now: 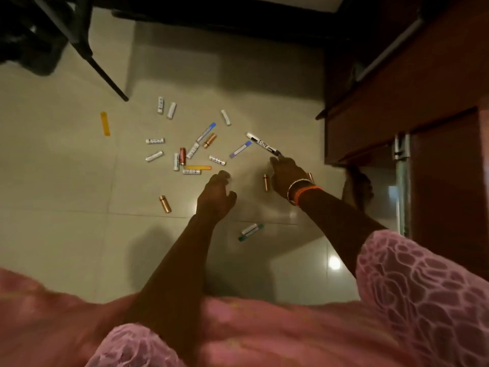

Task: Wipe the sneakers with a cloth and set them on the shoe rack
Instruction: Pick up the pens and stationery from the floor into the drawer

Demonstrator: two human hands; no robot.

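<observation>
1. Head view: the person's left hand [215, 193] reaches out over the pale tiled floor [66, 234] with its fingers loosely curled and holding nothing
2. The right hand [287, 176], with orange and beaded bangles [304, 192] at the wrist, stretches forward, and its fingertips pinch the dark end of a black-and-white marker [262, 143] that slants away up and to the left of the hand
3. Just beyond the left hand lies a scatter of white batteries [154, 156], copper batteries [209, 140] and a blue-capped pen [206, 131]; one copper battery [266, 182] lies between the two hands, close to the right wrist
4. A green-ended marker [250, 231] lies on the tiles between the forearms, nearer the person than both hands
5. A brown wooden cabinet [397, 107] stands to the right of the right hand, and a dark chair leg [105, 75] slants far left beyond the left hand
6. No sneakers, cloth or shoe rack appear in this view; pink patterned sleeves [423, 287] fill the near edge
</observation>
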